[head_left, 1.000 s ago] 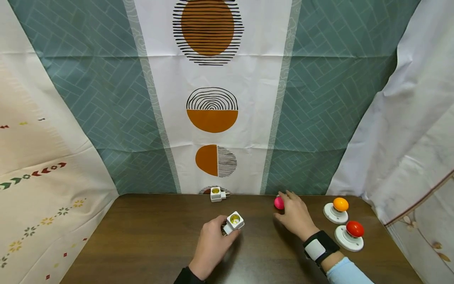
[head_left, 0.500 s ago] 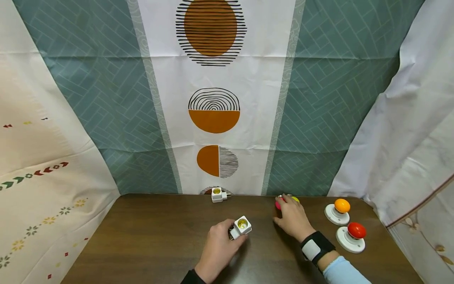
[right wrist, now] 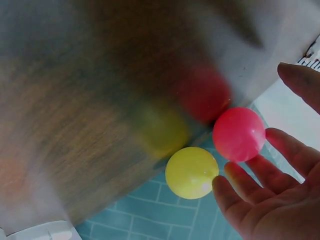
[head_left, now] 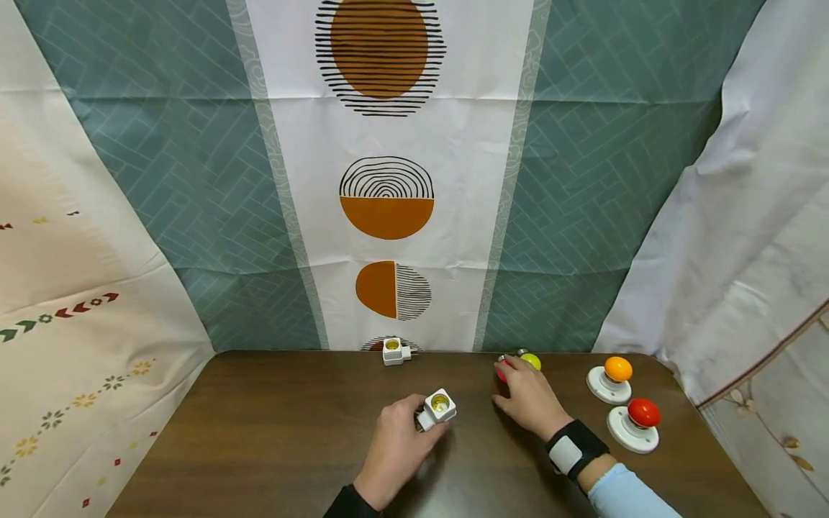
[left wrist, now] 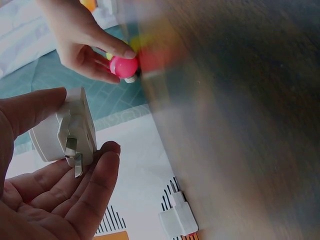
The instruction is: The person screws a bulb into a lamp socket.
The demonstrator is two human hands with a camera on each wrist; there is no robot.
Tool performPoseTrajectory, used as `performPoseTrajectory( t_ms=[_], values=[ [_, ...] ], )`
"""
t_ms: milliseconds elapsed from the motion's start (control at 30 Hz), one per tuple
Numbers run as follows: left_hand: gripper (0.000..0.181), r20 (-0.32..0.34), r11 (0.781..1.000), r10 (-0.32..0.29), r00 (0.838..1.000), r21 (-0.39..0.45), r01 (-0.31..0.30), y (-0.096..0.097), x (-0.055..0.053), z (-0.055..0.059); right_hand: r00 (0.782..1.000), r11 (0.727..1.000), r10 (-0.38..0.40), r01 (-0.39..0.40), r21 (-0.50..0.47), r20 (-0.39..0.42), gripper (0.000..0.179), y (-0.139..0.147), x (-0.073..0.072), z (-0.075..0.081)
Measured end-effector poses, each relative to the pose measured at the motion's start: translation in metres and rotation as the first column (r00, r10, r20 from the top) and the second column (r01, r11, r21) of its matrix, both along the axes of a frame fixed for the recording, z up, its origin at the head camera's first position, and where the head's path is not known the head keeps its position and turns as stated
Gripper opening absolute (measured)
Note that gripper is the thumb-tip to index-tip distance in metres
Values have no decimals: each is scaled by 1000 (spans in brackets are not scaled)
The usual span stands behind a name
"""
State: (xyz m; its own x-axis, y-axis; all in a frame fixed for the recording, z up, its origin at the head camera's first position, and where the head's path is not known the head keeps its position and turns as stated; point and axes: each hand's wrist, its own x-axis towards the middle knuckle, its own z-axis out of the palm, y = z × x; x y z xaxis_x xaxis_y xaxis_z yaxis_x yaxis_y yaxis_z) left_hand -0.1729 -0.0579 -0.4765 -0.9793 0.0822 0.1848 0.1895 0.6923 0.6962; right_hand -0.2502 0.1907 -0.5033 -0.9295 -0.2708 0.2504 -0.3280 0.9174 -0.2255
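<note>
My left hand [head_left: 398, 446] holds a white plug-in lamp socket [head_left: 440, 404] above the table, thumb on one side and fingers on the other. In the head view its brass-lined opening faces up; its flat metal prongs [left wrist: 74, 155] show in the left wrist view. At the table's back edge, my right hand [head_left: 534, 403] reaches over a pink light bulb [right wrist: 239, 134]. Its fingertips touch the bulb, while the thumb stands apart in the right wrist view. Beside it lies a yellow bulb [right wrist: 191, 172], close to another fingertip. The hand partly covers both bulbs in the head view.
A second white plug-in socket [head_left: 393, 351] lies at the table's back edge. On the right stand two round white lamp bases, one with an orange bulb [head_left: 618, 369], the other with a red bulb [head_left: 644, 413]. A patterned cloth [head_left: 453, 216] hangs behind the brown table [head_left: 278, 432].
My right hand has shifted slightly left and toward me, and the yellow bulb, hidden a second ago, shows behind it. The left hand has moved a little right with the socket.
</note>
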Motion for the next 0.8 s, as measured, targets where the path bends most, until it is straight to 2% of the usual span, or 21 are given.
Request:
performPoseTrajectory(
  t_ms=[167, 400, 600, 800],
  values=[
    [41, 24, 1000, -11, 1000, -1, 11, 1, 0, -2, 999, 1000, -6, 7, -24, 52, 57, -2, 2, -3],
    [42, 22, 1000, -3, 1000, 11, 3, 1, -2, 2, 1000, 998, 7, -7, -56, 5, 47, -4, 1, -3],
    [41, 17, 1000, 6, 1000, 3, -6, 0, -2, 4, 998, 991, -23, 30, -133, 52, 42, -5, 1, -3],
    [41, 40, 1000, -4, 999, 6, 4, 1, -3, 2, 995, 977, -56, 71, -200, 82, 40, -6, 3, -3]
  ],
)
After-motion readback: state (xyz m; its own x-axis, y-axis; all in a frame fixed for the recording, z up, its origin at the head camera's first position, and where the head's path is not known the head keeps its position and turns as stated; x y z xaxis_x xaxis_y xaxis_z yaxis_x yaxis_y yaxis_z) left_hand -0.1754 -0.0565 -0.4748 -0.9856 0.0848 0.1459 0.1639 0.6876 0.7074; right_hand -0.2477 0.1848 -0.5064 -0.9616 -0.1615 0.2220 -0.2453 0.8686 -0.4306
